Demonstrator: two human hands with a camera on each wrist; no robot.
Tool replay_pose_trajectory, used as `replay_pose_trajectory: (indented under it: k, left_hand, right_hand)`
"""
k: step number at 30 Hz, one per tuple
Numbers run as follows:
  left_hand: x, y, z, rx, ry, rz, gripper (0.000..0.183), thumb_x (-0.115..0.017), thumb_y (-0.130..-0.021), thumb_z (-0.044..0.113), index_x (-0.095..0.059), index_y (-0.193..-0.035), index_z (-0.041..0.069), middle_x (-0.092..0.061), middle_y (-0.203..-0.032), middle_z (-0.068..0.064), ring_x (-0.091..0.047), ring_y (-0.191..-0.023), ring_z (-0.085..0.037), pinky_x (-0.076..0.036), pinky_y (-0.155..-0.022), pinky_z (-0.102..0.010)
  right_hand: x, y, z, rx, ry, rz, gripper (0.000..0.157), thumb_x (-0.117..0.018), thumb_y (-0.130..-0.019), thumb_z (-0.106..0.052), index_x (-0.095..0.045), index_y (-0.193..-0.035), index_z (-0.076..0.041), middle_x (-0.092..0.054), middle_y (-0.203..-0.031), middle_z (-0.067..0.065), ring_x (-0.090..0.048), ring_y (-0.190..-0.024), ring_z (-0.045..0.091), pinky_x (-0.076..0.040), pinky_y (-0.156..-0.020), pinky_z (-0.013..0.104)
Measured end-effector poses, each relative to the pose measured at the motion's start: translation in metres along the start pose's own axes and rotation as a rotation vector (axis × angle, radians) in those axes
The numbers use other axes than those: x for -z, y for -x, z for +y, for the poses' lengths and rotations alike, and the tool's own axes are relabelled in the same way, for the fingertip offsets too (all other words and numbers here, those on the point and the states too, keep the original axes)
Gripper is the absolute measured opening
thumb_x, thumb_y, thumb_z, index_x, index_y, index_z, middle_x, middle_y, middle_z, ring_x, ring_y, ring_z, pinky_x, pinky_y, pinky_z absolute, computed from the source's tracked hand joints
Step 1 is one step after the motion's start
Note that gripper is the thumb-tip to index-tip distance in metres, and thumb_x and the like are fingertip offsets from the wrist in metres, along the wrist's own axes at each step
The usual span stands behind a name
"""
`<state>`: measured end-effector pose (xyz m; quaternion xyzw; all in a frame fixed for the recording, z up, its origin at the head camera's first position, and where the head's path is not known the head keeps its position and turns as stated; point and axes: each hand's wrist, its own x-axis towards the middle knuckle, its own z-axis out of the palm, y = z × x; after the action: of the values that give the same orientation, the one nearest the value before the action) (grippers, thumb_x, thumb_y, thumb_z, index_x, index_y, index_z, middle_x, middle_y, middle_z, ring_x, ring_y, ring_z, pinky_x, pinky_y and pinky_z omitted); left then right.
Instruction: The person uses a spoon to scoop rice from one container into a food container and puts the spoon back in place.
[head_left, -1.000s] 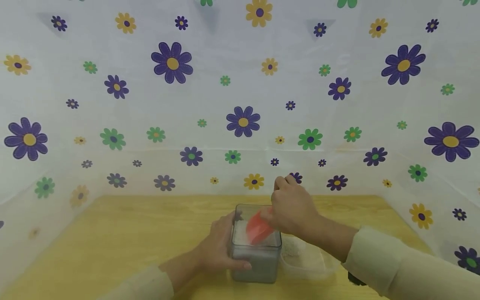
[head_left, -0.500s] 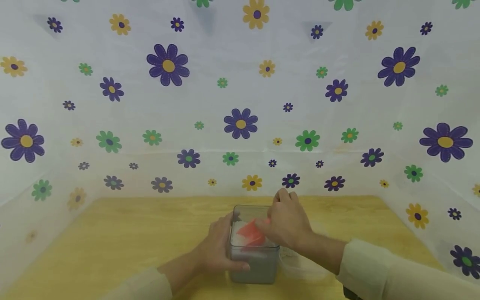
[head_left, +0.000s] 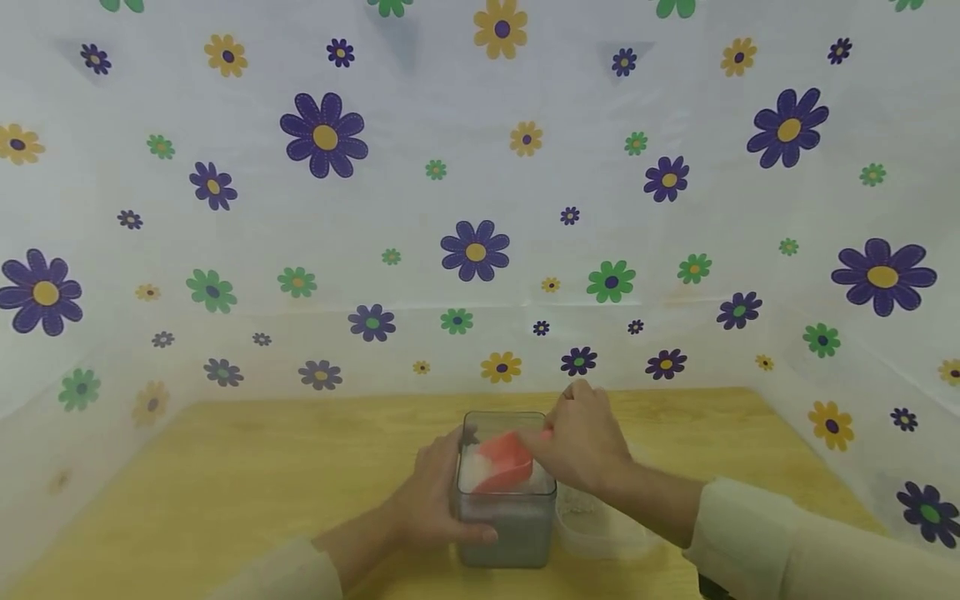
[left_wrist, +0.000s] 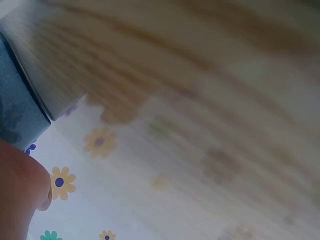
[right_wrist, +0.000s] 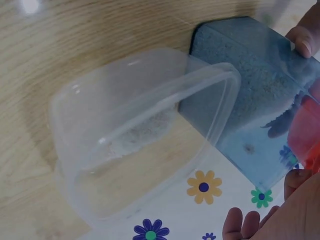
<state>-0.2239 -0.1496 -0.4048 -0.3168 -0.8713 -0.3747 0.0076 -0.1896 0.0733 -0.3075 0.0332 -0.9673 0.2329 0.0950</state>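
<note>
Inside container point(head_left: 508, 533), red scoop point(head_left: 508, 458), right fingers point(right_wrist: 233, 223) gripping

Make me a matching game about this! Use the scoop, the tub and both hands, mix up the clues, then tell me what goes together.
1. scoop
2. tub
3. left hand
4. right hand

A. holding the tall box
B. see-through, with white grains in it
C. gripping the scoop
D. red

Pairs: 1-D, 2-B, 3-A, 4-C
</note>
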Motion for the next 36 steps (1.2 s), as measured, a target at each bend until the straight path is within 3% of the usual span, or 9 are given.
replay_pose_trajectory:
  k: [8,12,14,18,22,25,31,34,36]
  left_hand:
    - [-0.003,0.004,-0.002,-0.001,0.005,0.021,0.117,-0.086,-0.062,0.059,-0.025,-0.153,0.017,-0.046,-0.136,0.003,-0.036,-0.124,-0.018,-0.034,-0.103,-0.05]
    - [-0.004,0.005,-0.002,-0.014,0.013,0.023,0.118,-0.086,-0.061,0.058,-0.025,-0.153,0.014,-0.046,-0.136,0.002,-0.036,-0.124,-0.018,-0.034,-0.102,-0.051]
    - [-0.003,0.006,-0.001,-0.011,0.02,0.027,0.119,-0.086,-0.061,0.057,-0.026,-0.153,0.013,-0.046,-0.137,0.002,-0.036,-0.124,-0.019,-0.033,-0.103,-0.051]
    - [-0.002,0.005,-0.001,0.001,0.022,0.019,0.12,-0.087,-0.06,0.058,-0.026,-0.153,0.014,-0.045,-0.138,0.004,-0.036,-0.125,-0.018,-0.032,-0.105,-0.052]
    - [-0.002,0.003,-0.002,0.009,0.021,0.009,0.118,-0.087,-0.06,0.059,-0.025,-0.152,0.019,-0.044,-0.138,0.005,-0.036,-0.127,-0.018,-0.031,-0.106,-0.053]
    - [-0.002,0.003,-0.001,0.033,0.026,-0.002,0.119,-0.086,-0.061,0.059,-0.023,-0.153,0.021,-0.044,-0.14,0.004,-0.034,-0.129,-0.019,-0.031,-0.108,-0.054]
    - [-0.002,0.003,-0.001,0.059,0.004,-0.011,0.123,-0.086,-0.061,0.059,-0.022,-0.155,0.014,-0.042,-0.145,-0.003,-0.035,-0.13,-0.022,-0.031,-0.109,-0.056]
    - [-0.002,0.003,-0.001,0.043,0.004,-0.007,0.124,-0.087,-0.06,0.058,-0.022,-0.155,0.01,-0.042,-0.146,-0.005,-0.036,-0.131,-0.024,-0.03,-0.11,-0.057]
    - [-0.002,0.003,-0.001,0.035,0.007,-0.004,0.125,-0.087,-0.06,0.058,-0.022,-0.155,0.009,-0.041,-0.147,-0.007,-0.035,-0.132,-0.025,-0.029,-0.11,-0.058]
  right_hand:
    - [-0.003,0.004,0.009,-0.022,-0.07,-0.02,0.056,-0.066,-0.089,-0.044,-0.053,-0.046,-0.01,-0.057,-0.092,0.004,-0.049,-0.094,0.018,-0.044,-0.078,0.036]
    - [-0.006,0.005,0.016,-0.036,-0.103,-0.012,0.06,-0.067,-0.09,-0.045,-0.051,-0.045,-0.009,-0.057,-0.085,0.003,-0.051,-0.092,0.017,-0.045,-0.079,0.036]
    - [-0.005,0.005,0.019,-0.031,-0.134,-0.001,0.063,-0.067,-0.091,-0.044,-0.048,-0.043,-0.009,-0.053,-0.068,0.002,-0.05,-0.084,0.015,-0.043,-0.076,0.034]
    - [0.001,0.003,0.021,-0.028,-0.203,0.009,0.064,-0.069,-0.091,-0.04,-0.042,-0.042,-0.01,-0.033,-0.046,-0.002,-0.04,-0.056,0.012,-0.031,-0.055,0.027]
    - [0.012,0.001,0.022,-0.038,-0.232,0.022,0.061,-0.068,-0.092,-0.038,-0.044,-0.044,-0.009,-0.044,-0.058,0.003,-0.04,-0.059,0.015,-0.028,-0.051,0.026]
    - [0.022,0.0,0.024,-0.059,-0.22,0.034,0.058,-0.065,-0.093,-0.039,-0.051,-0.047,-0.007,-0.055,-0.079,0.009,-0.046,-0.074,0.019,-0.033,-0.055,0.028]
    - [0.04,0.0,0.041,-0.114,-0.17,0.039,0.059,-0.061,-0.095,-0.047,-0.061,-0.053,-0.006,-0.062,-0.103,0.014,-0.055,-0.092,0.025,-0.044,-0.06,0.031]
    - [0.045,0.002,0.056,-0.114,-0.125,0.049,0.06,-0.059,-0.095,-0.049,-0.061,-0.053,-0.007,-0.065,-0.104,0.015,-0.056,-0.098,0.028,-0.045,-0.064,0.033]
    - [0.046,0.003,0.067,-0.108,-0.102,0.058,0.061,-0.058,-0.096,-0.049,-0.057,-0.051,-0.008,-0.064,-0.095,0.013,-0.055,-0.094,0.027,-0.043,-0.065,0.033]
